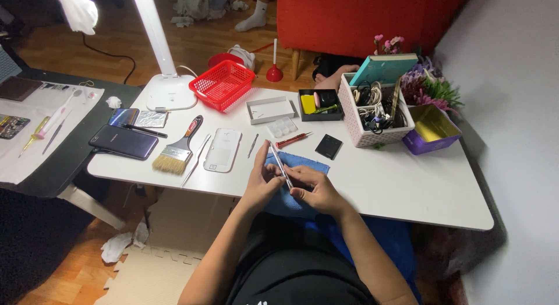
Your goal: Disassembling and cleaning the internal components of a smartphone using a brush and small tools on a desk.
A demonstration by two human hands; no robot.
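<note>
Phone (280,164), thin flat slab, edge-on | left hand (263,180) grips it | right hand (312,188) grips it

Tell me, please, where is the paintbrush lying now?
In the head view, the paintbrush lies on the white table, left of the person's hands, between the dark phone and the white phone back cover.
</note>
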